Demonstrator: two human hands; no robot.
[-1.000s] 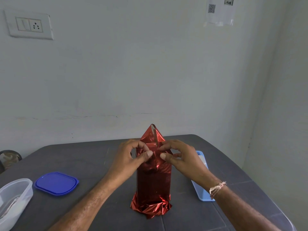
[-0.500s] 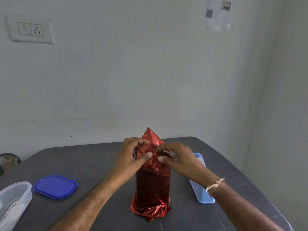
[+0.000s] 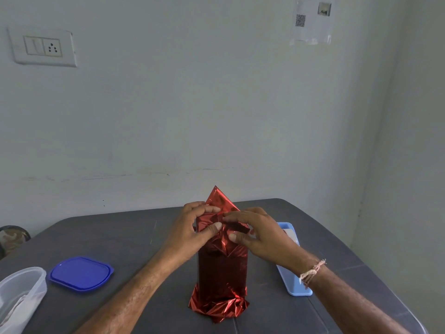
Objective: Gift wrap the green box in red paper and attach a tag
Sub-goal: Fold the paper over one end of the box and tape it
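The box stands upright in the middle of the dark grey table [image 3: 134, 239], fully covered in shiny red paper [image 3: 222, 271]; no green shows. The paper is crumpled around its base, and a pointed red flap [image 3: 218, 200] sticks up behind its top. My left hand [image 3: 192, 231] grips the top left edge, thumb pressing the folded paper on the near face. My right hand [image 3: 257, 233] holds the top right side, fingers laid across the top fold and thumb pressed on the near face. No tag is in sight.
A blue lid [image 3: 81, 273] lies on the table to the left, with a clear plastic container [image 3: 19, 295] at the left edge. A light blue tray [image 3: 292, 280] lies to the right, partly behind my right wrist. A white wall stands close behind.
The side paper at the top has been folded further inward and down. Both hands have closed in over the top, and the pointed flap now stands lower behind my fingers.
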